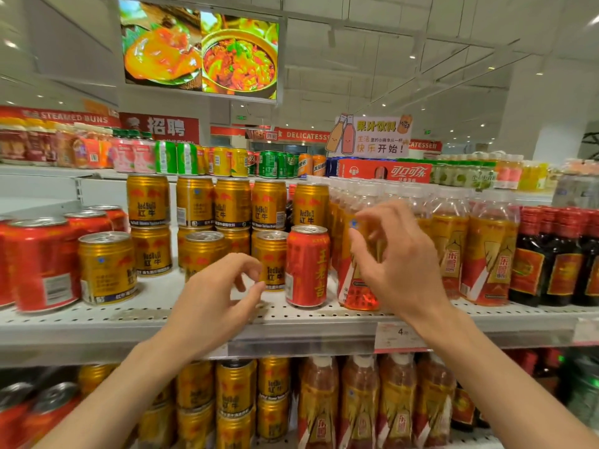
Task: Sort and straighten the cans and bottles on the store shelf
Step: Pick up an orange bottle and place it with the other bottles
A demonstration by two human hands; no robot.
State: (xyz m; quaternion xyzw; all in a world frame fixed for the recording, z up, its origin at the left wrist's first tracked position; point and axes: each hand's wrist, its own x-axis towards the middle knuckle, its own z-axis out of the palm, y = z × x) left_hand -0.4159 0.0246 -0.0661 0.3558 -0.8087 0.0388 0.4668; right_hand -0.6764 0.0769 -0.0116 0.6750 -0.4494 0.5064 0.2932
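Observation:
A red herbal-tea can [307, 265] stands upright on the white shelf [227, 322], between gold Red Bull cans [271, 259] on its left and orange drink bottles [449, 251] on its right. My left hand [214, 299] hovers in front of the gold cans with loosely curled fingers and holds nothing. My right hand [395, 257] is raised before the nearest orange bottle [358, 286], fingers spread and bent, gripping nothing. More red cans [39, 260] stand at the far left, next to another gold can [107, 267].
Dark bottles with red caps [557, 254] fill the right end. Stacked gold cans [194, 202] line the back. A higher shelf carries mixed cans and a red Coca-Cola carton [385, 171]. The shelf below holds gold cans [233, 393] and orange bottles [359, 403]. A price tag [398, 335] sits on the rail.

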